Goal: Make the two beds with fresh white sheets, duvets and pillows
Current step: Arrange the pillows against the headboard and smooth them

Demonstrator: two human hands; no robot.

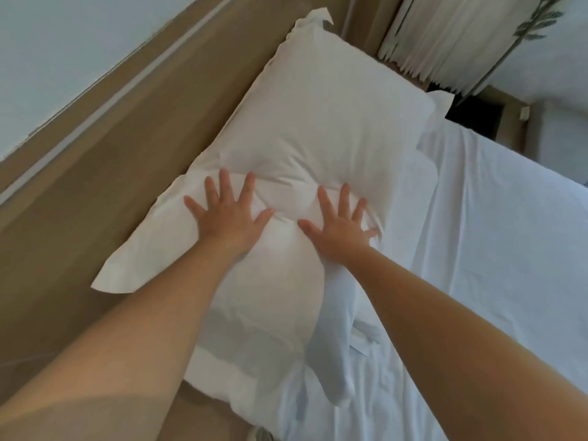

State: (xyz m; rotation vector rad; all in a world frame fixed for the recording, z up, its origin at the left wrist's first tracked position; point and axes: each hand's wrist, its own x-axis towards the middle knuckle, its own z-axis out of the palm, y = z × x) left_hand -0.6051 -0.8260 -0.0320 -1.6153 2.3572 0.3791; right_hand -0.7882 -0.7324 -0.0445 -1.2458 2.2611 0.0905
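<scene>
The pillow [318, 122] is pressed flat by the left hand [227, 214] and right hand [342, 224], fingers spread, its long side stretching away along the headboard [111, 154].

Tan wood headboard panel [111, 154] w/ pale wall [63, 43] above; white pleated curtain [445, 36] top right, leaf motif [534, 22] beside.

I saw a tan wooden headboard [105, 173] running under a pale wall [63, 43]. A white pleated cloth [445, 36] hung near the top, and a green leafy plant [537, 20] was just beside it.
</scene>
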